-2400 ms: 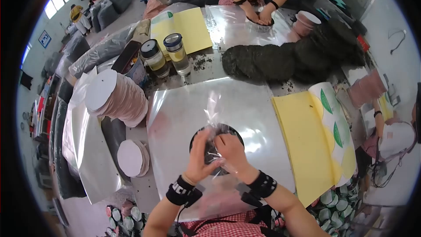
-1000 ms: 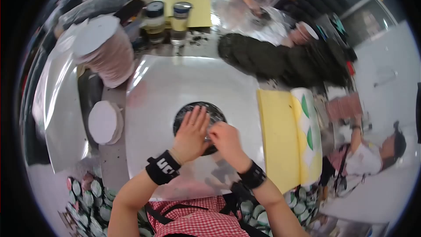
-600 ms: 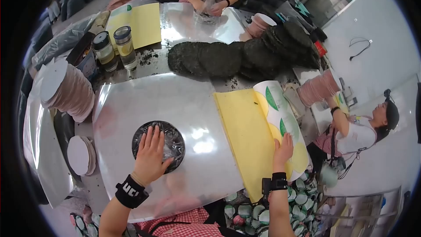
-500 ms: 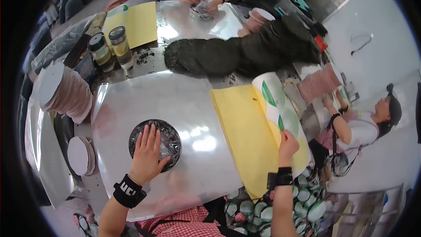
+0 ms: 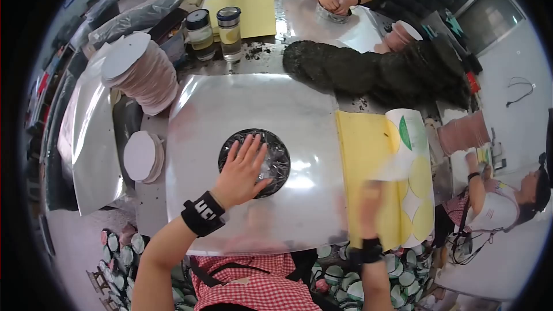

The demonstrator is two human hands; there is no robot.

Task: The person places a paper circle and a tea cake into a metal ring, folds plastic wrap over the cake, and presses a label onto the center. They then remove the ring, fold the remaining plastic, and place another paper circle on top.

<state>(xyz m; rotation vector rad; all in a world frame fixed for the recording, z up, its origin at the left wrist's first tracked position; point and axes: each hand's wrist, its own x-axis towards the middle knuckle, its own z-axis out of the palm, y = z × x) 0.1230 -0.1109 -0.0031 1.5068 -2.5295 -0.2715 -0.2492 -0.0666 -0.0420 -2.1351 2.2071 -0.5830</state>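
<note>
My left hand (image 5: 242, 170) lies flat, fingers spread, on a round black cake (image 5: 279, 158) wrapped in clear, crinkled plastic. The cake rests on a shiny metal sheet (image 5: 311, 121). To the right, my right hand (image 5: 371, 207) is smeared by motion and holds a pale round sticker (image 5: 394, 168) at its fingertips. Under that hand lies a yellow sheet (image 5: 363, 138) with a curled label sheet (image 5: 423, 155) along its right side. A green leaf print shows near the top of the label sheet, and pale yellow round patches lie below it.
Overlapping dark round cakes (image 5: 368, 72) lie behind the metal sheet. Two drink bottles (image 5: 230, 37), a tall stack of white discs (image 5: 147, 75) and a shorter stack (image 5: 144, 155) stand left. Across the table a person's hands (image 5: 337, 4) work; another person (image 5: 495, 196) is at right.
My right hand has pulled the round sticker off the label sheet and moved left with it. My left hand stays on the wrapped cake. The whole view has shifted.
</note>
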